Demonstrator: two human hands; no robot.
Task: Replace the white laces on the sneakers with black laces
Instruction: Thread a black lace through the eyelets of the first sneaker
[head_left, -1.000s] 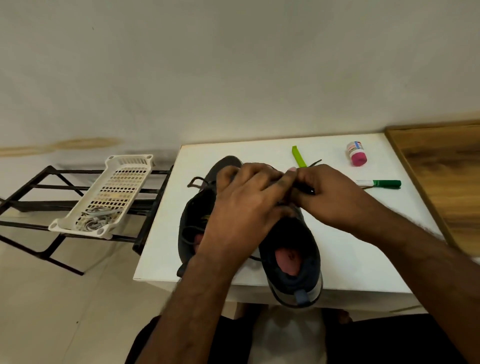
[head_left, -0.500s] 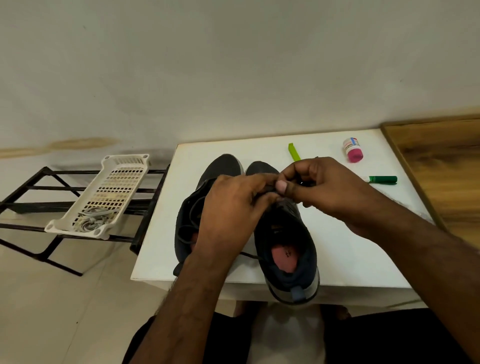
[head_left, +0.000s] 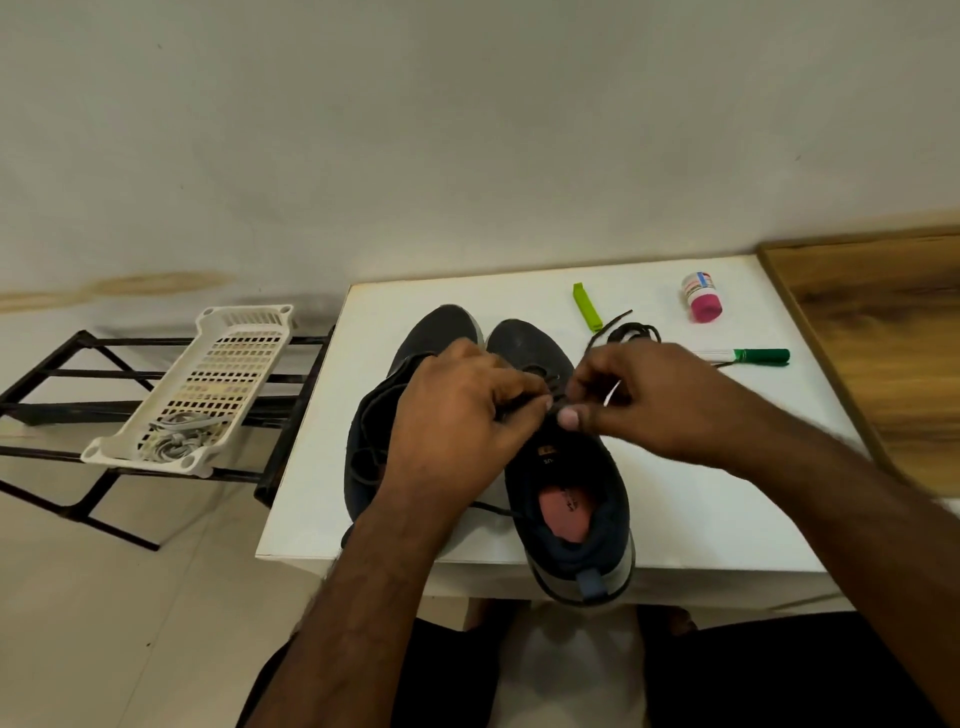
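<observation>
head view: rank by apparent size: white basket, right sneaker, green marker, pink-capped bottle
1. right sneaker, though it sits nearer the camera, so its lead over the basket is unsure
2. white basket
3. green marker, partly hidden by the right hand
4. pink-capped bottle

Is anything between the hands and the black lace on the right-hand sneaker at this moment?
Nothing visible. Both the left hand and the right hand are already at the black lace over the right-hand sneaker, pinching it near the eyelets. The eyelet itself is hidden behind the fingers.
</observation>
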